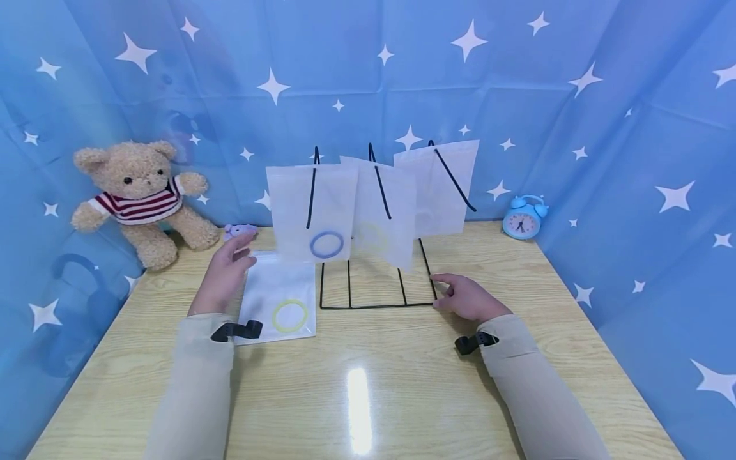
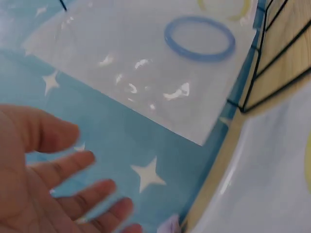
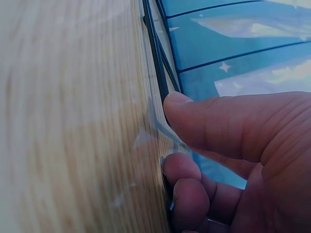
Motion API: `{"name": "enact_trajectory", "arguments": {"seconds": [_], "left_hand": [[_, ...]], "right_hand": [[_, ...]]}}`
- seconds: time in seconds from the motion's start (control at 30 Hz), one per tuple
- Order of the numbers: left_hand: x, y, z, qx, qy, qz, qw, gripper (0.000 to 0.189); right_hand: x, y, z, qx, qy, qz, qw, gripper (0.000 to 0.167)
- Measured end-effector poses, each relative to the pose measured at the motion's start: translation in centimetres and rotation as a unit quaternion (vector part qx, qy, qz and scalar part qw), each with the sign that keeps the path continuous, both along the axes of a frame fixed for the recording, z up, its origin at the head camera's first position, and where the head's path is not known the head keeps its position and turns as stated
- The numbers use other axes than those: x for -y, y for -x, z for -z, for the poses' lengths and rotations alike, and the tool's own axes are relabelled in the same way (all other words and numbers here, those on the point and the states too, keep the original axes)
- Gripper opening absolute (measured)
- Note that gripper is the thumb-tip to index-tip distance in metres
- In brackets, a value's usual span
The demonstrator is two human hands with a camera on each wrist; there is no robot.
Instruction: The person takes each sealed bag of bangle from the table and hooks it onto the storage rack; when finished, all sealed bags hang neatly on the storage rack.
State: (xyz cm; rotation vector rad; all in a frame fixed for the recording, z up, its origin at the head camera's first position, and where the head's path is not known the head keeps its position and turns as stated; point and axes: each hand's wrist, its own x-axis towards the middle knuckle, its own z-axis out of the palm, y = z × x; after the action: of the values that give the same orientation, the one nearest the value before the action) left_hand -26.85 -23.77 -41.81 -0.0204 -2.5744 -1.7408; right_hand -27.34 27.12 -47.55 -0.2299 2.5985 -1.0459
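A black wire rack point(image 1: 374, 307) stands on the table, its upright hooks carrying three translucent zip bags. The left bag point(image 1: 296, 198) shows a blue ring point(image 1: 326, 245); the middle bag point(image 1: 386, 191) has a faint yellow ring, and the right bag point(image 1: 439, 188) a ring too faint to make out. My right hand point(image 1: 468, 298) grips the rack's front right corner, thumb point(image 3: 209, 121) against the black wire. Left of the hanging bags, my left hand point(image 1: 224, 271) is raised with nothing in it, fingers point(image 2: 80, 194) spread. Beside it lies another bag point(image 1: 264, 287) with a yellow ring point(image 1: 290, 315).
A teddy bear point(image 1: 140, 191) in a striped shirt sits at the back left. Near it lies a small purple toy point(image 1: 238, 230). At the back right stands a blue alarm clock point(image 1: 522, 218). Starry blue curtains point(image 1: 368, 76) surround the wooden table point(image 1: 414, 396).
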Motion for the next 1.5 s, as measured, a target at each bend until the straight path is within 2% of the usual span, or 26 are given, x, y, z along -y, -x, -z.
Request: {"name": "enact_trajectory", "arguments": {"seconds": [0.1,0.27,0.33,0.5,0.57,0.67,0.97,1.13,1.3,1.5], "left_hand": [[1.0,0.2,0.7,0.068,0.045,-0.001,0.9967,0.063],[1.6,0.6,1.7,0.165,0.095,-0.003,0.9816,0.065],[1.8,0.7,2.0,0.186,0.111,-0.004,0.9763,0.066],[2.0,1.0,2.6,0.208,0.164,0.001,0.9643,0.067],[1.9,1.0,2.7,0.216,0.171,0.0,0.9613,0.067],[1.7,0.9,2.8,0.233,0.156,-0.011,0.9598,0.068],[1.6,1.0,2.9,0.24,0.118,-0.006,0.9636,0.064],[1.6,1.1,3.0,0.23,0.115,0.005,0.9663,0.058],[1.8,1.2,3.3,0.225,0.082,0.009,0.9709,0.051],[2.3,1.5,3.7,0.207,0.076,0.032,0.9749,0.043]], "right_hand": [[0.0,0.0,0.0,0.0,0.0,0.0,1.0,0.068],[0.1,0.0,-0.1,0.0,-0.006,-0.003,1.0,0.067],[0.1,-0.1,-0.2,0.0,-0.008,-0.003,1.0,0.067],[0.1,0.0,-0.3,0.0,-0.014,-0.002,0.9999,0.068],[0.1,0.0,-0.2,-0.001,-0.016,-0.002,0.9999,0.068],[0.1,0.1,-0.2,-0.002,-0.018,0.0,0.9998,0.069],[0.1,0.0,-0.2,-0.003,-0.013,-0.001,0.9999,0.068],[0.0,0.1,-0.1,-0.005,-0.009,-0.003,0.9999,0.068],[0.0,0.2,0.0,0.0,-0.007,-0.001,1.0,0.069],[0.1,0.1,-0.1,-0.001,-0.008,0.0,1.0,0.068]]}}
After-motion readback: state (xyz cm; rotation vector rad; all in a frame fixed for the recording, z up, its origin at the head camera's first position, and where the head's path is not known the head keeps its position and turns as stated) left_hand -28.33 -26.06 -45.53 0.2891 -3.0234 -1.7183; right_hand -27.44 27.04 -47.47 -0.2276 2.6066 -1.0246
